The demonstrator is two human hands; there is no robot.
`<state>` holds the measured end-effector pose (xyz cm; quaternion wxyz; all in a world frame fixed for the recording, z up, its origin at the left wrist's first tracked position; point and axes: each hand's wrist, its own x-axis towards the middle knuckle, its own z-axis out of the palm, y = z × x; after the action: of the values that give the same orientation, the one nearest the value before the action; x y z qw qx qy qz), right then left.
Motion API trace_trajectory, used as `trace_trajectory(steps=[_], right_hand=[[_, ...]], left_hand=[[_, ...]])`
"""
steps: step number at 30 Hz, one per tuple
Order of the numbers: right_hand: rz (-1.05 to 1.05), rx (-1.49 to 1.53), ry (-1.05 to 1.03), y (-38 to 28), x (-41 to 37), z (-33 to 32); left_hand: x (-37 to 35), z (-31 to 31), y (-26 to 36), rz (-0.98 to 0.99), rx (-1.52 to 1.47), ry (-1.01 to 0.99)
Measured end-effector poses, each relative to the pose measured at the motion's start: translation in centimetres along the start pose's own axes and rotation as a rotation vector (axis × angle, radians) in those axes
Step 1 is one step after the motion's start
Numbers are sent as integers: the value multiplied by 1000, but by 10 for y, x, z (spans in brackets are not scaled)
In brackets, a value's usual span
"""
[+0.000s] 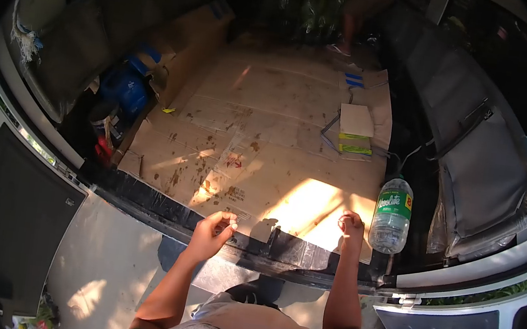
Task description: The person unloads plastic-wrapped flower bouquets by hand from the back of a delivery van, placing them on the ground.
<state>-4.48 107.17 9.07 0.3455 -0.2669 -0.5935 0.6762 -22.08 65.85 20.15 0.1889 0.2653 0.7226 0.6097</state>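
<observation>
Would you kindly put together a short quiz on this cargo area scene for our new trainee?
1. True or false: the water bottle stands upright at the edge of the cargo floor.
2. The sheets lining the floor are: A cardboard, B carpet, C foam.
3. Which is nearer the water bottle: the left hand or the right hand?
Key: 1 true; 2 A; 3 the right hand.
</observation>
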Motion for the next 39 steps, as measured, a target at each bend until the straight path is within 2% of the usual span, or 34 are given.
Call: trace_trajectory(steps=[1, 2, 6, 8, 10, 16, 19, 22, 25, 28, 34, 39], right_hand=[[-33, -119, -72, 34, 21, -16], [-70, -237, -132, 37, 31, -14], [141, -176, -280, 33, 38, -17], [103, -228, -245, 33, 40, -16], [-75, -477, -73, 62, 54, -30], [103, -226, 204, -6, 25, -3], [102, -205, 191, 12, 20, -15], [19, -55, 118, -4, 2, -13], [130, 31, 154, -29, -10, -11], [178, -117, 268, -51, -7, -10], [204, -115, 261, -77, 1, -2], [185, -155, 200, -74, 2, 2]], left_hand=[[-10, 0, -3, -42, 8, 19], [-16, -1, -5, -79, 17, 26], [-33, -13, -5, -163, 78, 47], [-32, -18, -4, -182, 94, 64], [-21, -18, -5, -147, 19, 89], [8, -15, 12, -74, -82, 96], [12, -17, 16, -64, -65, 70], [10, -16, 6, -92, -70, 48], [8, -16, 6, -98, -52, 37], [13, -16, 10, -94, -84, 44], [19, -27, -1, -66, -104, 65], [22, -35, 2, -55, -100, 110]])
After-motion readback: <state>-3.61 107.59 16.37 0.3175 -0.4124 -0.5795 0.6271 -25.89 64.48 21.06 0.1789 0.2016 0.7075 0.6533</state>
